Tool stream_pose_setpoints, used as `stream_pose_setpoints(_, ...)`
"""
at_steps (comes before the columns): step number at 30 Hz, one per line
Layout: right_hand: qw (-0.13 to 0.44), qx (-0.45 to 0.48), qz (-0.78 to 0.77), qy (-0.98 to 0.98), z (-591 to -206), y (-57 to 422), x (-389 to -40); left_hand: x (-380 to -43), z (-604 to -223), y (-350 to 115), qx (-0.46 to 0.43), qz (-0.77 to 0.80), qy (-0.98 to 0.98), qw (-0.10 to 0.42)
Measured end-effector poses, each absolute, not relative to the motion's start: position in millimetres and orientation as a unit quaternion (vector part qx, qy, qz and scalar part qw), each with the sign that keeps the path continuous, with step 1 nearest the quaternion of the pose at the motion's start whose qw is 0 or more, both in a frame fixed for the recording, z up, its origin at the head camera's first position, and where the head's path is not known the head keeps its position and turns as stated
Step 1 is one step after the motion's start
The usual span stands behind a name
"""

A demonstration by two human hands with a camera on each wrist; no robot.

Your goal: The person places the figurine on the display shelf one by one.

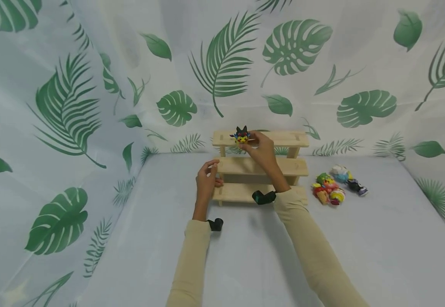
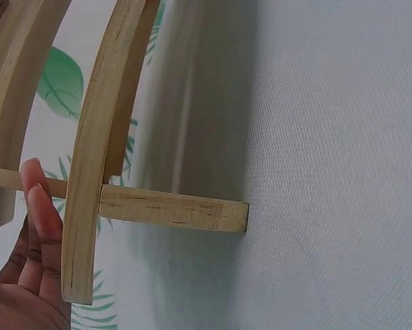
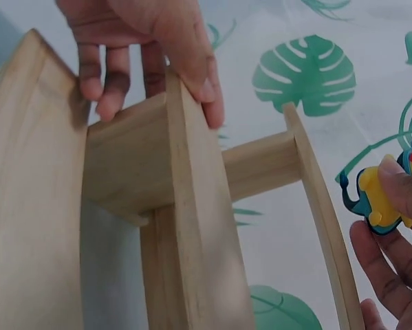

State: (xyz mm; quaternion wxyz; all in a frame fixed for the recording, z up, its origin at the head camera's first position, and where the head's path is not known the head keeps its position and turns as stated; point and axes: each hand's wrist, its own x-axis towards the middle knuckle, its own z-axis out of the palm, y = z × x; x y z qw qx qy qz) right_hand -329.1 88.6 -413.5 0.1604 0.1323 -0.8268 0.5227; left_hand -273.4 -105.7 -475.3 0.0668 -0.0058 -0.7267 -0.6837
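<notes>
A wooden three-tier display shelf point(image 1: 257, 166) stands near the back wall. My left hand point(image 1: 205, 181) grips its left end at the middle tier; the right wrist view shows the left hand's fingers point(image 3: 192, 75) on the edge of a board. Above the left part of the top tier, my right hand point(image 1: 263, 151) pinches a small yellow figurine point(image 1: 241, 136) with a black eared hood. In the right wrist view the figurine point(image 3: 376, 196) shows a yellow body and a dark blue tail, held between thumb and fingers, apart from the boards.
Several colourful figurines point(image 1: 327, 187) lie in a cluster on the white cloth point(image 1: 379, 247) to the right of the shelf. A black and purple one point(image 1: 356, 186) lies at the cluster's right side. Leaf-patterned fabric point(image 1: 237, 85) hangs behind and at the sides.
</notes>
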Motion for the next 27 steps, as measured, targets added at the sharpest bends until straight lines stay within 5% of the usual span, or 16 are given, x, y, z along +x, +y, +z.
stream_pose_setpoints(27,0.160,0.108,0.515,-0.835,-414.4,69.3,-355.3,-272.6,-478.2,-105.9,-0.015,-0.689,-0.721,0.075)
